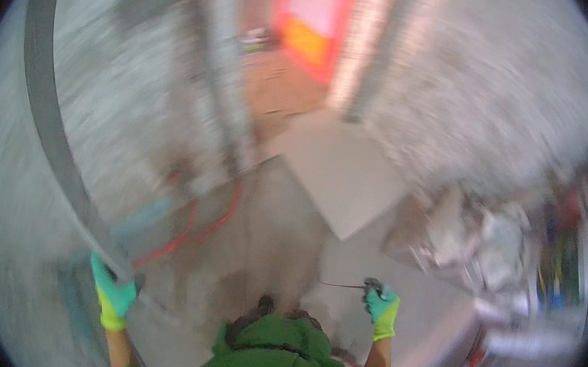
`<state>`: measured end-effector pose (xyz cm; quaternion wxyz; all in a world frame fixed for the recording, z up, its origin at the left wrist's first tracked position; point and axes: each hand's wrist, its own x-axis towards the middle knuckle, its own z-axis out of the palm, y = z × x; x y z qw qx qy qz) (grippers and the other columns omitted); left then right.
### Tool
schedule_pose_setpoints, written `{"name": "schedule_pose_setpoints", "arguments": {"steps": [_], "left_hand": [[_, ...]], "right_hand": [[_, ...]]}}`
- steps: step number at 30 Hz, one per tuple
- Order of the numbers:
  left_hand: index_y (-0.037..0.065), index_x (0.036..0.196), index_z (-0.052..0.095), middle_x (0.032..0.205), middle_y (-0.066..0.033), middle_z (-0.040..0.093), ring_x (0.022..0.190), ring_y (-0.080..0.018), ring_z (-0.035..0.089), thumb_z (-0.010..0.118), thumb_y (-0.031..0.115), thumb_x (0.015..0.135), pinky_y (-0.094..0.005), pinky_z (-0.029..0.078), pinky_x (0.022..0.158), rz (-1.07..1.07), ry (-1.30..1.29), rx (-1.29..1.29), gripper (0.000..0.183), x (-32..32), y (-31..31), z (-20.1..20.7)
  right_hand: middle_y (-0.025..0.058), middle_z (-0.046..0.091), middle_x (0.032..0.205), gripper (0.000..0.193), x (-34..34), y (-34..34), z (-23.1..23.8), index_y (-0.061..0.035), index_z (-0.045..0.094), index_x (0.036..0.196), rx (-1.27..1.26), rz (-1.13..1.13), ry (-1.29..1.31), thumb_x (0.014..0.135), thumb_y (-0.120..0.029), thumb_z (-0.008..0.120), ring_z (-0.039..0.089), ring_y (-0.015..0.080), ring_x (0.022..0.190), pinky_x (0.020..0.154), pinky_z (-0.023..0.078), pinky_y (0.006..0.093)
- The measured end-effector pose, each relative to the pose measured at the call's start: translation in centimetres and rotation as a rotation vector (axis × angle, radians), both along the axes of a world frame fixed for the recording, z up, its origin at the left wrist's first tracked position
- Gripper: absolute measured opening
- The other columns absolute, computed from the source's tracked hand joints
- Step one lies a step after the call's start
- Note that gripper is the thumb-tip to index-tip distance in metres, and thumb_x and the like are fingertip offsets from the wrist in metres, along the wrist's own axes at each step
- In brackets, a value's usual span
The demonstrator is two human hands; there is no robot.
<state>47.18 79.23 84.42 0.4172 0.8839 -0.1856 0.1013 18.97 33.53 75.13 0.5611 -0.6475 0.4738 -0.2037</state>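
My left hand (112,293), in a green and yellow work glove, is closed round the lower end of a long grey straight bar (62,138). The bar rises past the left wall toward the top of the view, bent by the lens. My right hand (382,304) wears a matching glove with dark fingertips. Its fingers are closed on a thin dark rod (340,285) that points left over the floor; blur hides its exact kind. A large pale square board (342,171) lies ahead, in front of the doorway.
Rough grey walls stand on both sides of a doorway with a bright red and orange panel (309,35). A red cable (192,234) curves over the floor at left. Crumpled pale sacks (499,244) and cluttered gear lie at right. The whole picture is motion-blurred.
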Motion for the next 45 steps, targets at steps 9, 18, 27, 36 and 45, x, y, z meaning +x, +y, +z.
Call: {"name": "schedule_pose_setpoints", "arguments": {"steps": [9,18,27,36,45], "left_hand": [[-0.002,0.135,0.036,0.109,-0.0082,0.051,0.101,-0.0203,0.053,0.075,0.007,0.057,-0.0349,0.045,0.09,0.649,-0.107,-0.356,0.087,-18.7,8.1,6.0],[0.001,0.129,0.041,0.106,-0.0077,0.053,0.099,-0.0194,0.054,0.074,0.006,0.063,-0.0343,0.047,0.087,1.136,-0.209,-0.412,0.073,-38.7,16.1,8.4],[0.0,0.118,0.044,0.103,-0.0091,0.056,0.091,-0.019,0.056,0.079,0.015,0.069,-0.0322,0.048,0.079,1.657,-0.403,-0.133,0.062,-47.7,23.8,10.7],[-0.003,0.115,0.044,0.104,-0.0135,0.056,0.094,-0.0229,0.055,0.085,0.025,0.064,-0.0357,0.046,0.083,1.925,-0.394,-0.075,0.071,-49.5,44.9,6.1],[-0.003,0.121,0.042,0.11,-0.0175,0.054,0.099,-0.0281,0.054,0.085,0.024,0.06,-0.0393,0.045,0.086,2.123,-0.498,-0.105,0.079,-49.2,58.8,0.2]], "right_hand": [[0.0018,0.057,0.065,0.022,0.9,1.1,-5.6,-0.0044,0.066,0.107,0.167,0.271,-0.062,0.089,-0.016,0.061,0.047,0.0045,0.048,0.036,0.029,0.0178],[0.0013,0.052,0.057,0.025,-4.5,5.0,-8.8,-0.0084,0.065,0.11,0.221,0.583,0.199,0.093,-0.025,0.057,0.038,0.0062,0.037,0.033,0.026,0.0211],[0.0013,0.05,0.053,0.023,4.5,14.4,-5.6,-0.0111,0.067,0.106,0.115,0.878,0.174,0.094,-0.026,0.056,0.036,0.0067,0.035,0.033,0.026,0.0232],[0.0027,0.053,0.056,0.031,10.0,33.5,0.6,-0.004,0.062,0.116,0.011,1.07,-0.039,0.095,-0.021,0.047,0.034,0.0046,0.036,0.032,0.023,0.021],[0.0025,0.055,0.058,0.026,15.8,48.2,0.1,-0.003,0.065,0.09,-0.041,1.19,-0.121,0.091,-0.028,0.061,0.041,0.0065,0.042,0.037,0.03,0.021]]}}
